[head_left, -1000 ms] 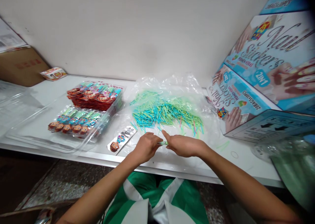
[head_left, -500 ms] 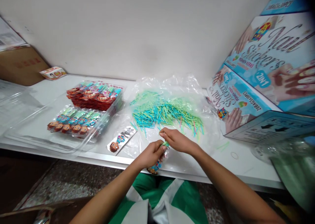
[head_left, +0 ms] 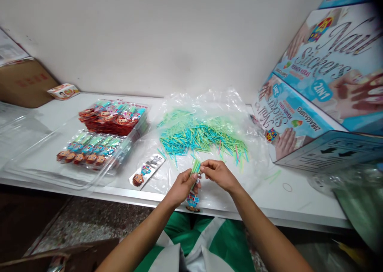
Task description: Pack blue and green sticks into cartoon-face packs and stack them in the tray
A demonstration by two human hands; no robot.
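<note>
My left hand [head_left: 182,186] is closed around a small cartoon-figure packet [head_left: 192,200] and a little bunch of green sticks [head_left: 196,166] that pokes up from the fist. My right hand [head_left: 218,173] pinches the sticks from the right, its fingertips meeting the left thumb. Both hands hover over the front edge of the white table [head_left: 299,208]. Just beyond them lies a heap of blue and green sticks [head_left: 202,138] on a crinkled clear plastic bag [head_left: 215,104].
A single cartoon-figure packet [head_left: 146,170] lies left of my hands. Further left, a clear tray [head_left: 44,164] holds rows of filled packets [head_left: 92,150] and a red stack [head_left: 112,116]. Large "Nail Stickers" boxes [head_left: 317,88] stand right. A cardboard box [head_left: 24,82] sits far left.
The hands rose slightly and the sticks, held flat between them a second ago, now stand upright in the left fist, with the packet hanging below it.
</note>
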